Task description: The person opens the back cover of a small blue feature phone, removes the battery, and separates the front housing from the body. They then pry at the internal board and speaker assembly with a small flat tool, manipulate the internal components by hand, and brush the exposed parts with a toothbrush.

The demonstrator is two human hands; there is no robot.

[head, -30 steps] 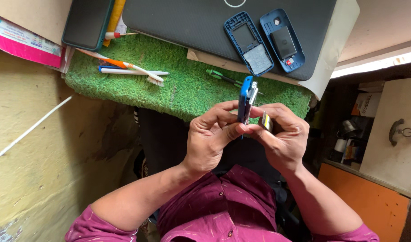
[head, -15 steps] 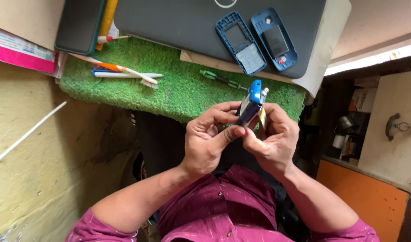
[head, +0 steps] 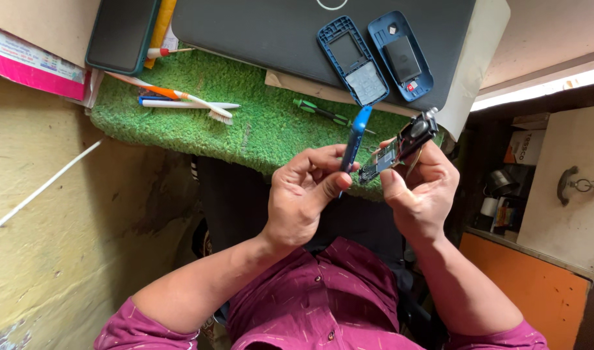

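Observation:
My left hand (head: 303, 194) pinches a thin blue phone frame (head: 353, 144), held upright on its edge. My right hand (head: 421, 188) holds the phone's bare circuit board (head: 398, 148), tilted, with a small round part at its top end. The two pieces sit a little apart, just above the front edge of a green turf mat (head: 245, 123). On a closed dark laptop (head: 264, 29) beyond lie a blue front bezel (head: 347, 59) and a blue back shell (head: 401, 55) with a dark battery in it.
A green-handled screwdriver (head: 324, 113) lies on the mat near my hands. A toothbrush (head: 180, 96) and a white pen (head: 183, 104) lie at the mat's left. A dark slab-like device (head: 120, 32) and a pink book (head: 31, 65) sit further left. A cupboard stands to the right.
The blue frame and circuit board, held together between both hands before, have come apart; my right hand has drawn the board to the right while my left keeps the frame.

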